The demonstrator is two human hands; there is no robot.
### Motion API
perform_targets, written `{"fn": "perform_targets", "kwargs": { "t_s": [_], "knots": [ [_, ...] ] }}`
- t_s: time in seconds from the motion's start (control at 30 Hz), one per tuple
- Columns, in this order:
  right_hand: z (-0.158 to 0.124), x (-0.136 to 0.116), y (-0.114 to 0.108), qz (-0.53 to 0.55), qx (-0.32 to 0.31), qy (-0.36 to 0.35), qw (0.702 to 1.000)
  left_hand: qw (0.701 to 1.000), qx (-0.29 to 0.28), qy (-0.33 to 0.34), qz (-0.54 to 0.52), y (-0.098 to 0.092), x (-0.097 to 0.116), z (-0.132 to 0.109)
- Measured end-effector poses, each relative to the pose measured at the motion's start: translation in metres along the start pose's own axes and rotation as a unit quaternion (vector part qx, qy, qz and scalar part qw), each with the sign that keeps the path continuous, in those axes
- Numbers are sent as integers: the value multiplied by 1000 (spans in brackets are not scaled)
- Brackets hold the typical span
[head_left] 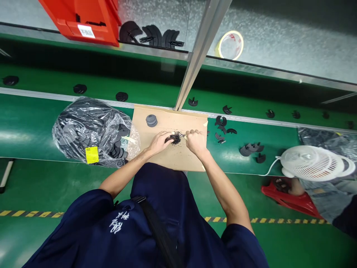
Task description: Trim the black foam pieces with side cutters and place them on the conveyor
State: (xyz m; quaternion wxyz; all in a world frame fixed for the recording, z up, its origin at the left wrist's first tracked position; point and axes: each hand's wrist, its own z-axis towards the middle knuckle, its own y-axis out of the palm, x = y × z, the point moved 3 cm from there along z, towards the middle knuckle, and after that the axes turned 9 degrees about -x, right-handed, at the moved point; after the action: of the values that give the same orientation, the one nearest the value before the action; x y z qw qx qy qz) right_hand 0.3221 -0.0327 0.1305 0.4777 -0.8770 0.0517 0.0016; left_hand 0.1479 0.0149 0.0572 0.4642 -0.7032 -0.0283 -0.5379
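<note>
Over a sheet of brown cardboard (178, 158), my left hand (160, 143) pinches a dark, rounded part (169, 139), mostly covered by the fingers. My right hand (195, 142) is closed like a fist around a slim, light-coloured tool (183, 136). Its tip points left toward the dark part; its exact kind is too small to tell. Black crumbs (176, 138) lie heaped between the two hands, with specks scattered around. A short stack of dark grey round discs (151, 120) stands on the cardboard, beyond my left hand.
Left of the cardboard sits a clear plastic bag (83, 130) of dark discs. Black cut pieces (221, 128) and stacked parts (251, 149) lie to the right, before a white fan (312, 162). A metal post (195, 63) rises behind. Black parts dot the green strip (156, 89) beyond.
</note>
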Motion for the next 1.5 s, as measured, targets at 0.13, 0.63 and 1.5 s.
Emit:
{"fn": "perform_targets", "kwargs": {
  "t_s": [0.13,0.63,1.5],
  "knots": [
    [2,6,13,51,2,4,999,991,38,-68,-107,-2,-12,-10],
    [-65,-36,1,199,183,-322,907,984,52,80,-149,-42,45,-58],
    [-63,-38,-23,-54,136,-221,964,969,146,165,-111,-64,70,-65]
  ]
}}
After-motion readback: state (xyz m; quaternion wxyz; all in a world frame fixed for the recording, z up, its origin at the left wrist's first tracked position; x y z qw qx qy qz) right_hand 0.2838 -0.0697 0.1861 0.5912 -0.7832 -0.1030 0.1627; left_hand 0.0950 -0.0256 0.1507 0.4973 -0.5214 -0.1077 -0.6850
